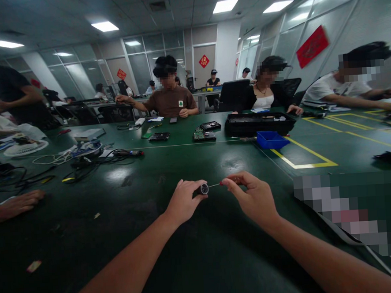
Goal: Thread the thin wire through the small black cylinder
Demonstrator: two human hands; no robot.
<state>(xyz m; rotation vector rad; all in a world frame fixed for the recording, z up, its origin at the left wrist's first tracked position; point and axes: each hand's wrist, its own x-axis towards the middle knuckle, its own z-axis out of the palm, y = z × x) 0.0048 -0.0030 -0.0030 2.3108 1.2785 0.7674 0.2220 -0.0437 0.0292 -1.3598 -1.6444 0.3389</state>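
My left hand (183,201) is closed around a small dark cylindrical part (203,189) with a round metal end that points right. My right hand (251,195) pinches a thin tool with a red tip (221,183), and its slim metal shaft (214,185) reaches to the cylinder's end. Both hands hover just above the dark green table (161,237), close together near the middle of the view.
A blue bin (271,139) and a black tray (258,123) sit beyond, with circuit boards (204,136) and tangled cables (83,160) at left. Yellow tape lines (302,157) mark the table. Another person's hand (15,205) rests at left; several people sit opposite.
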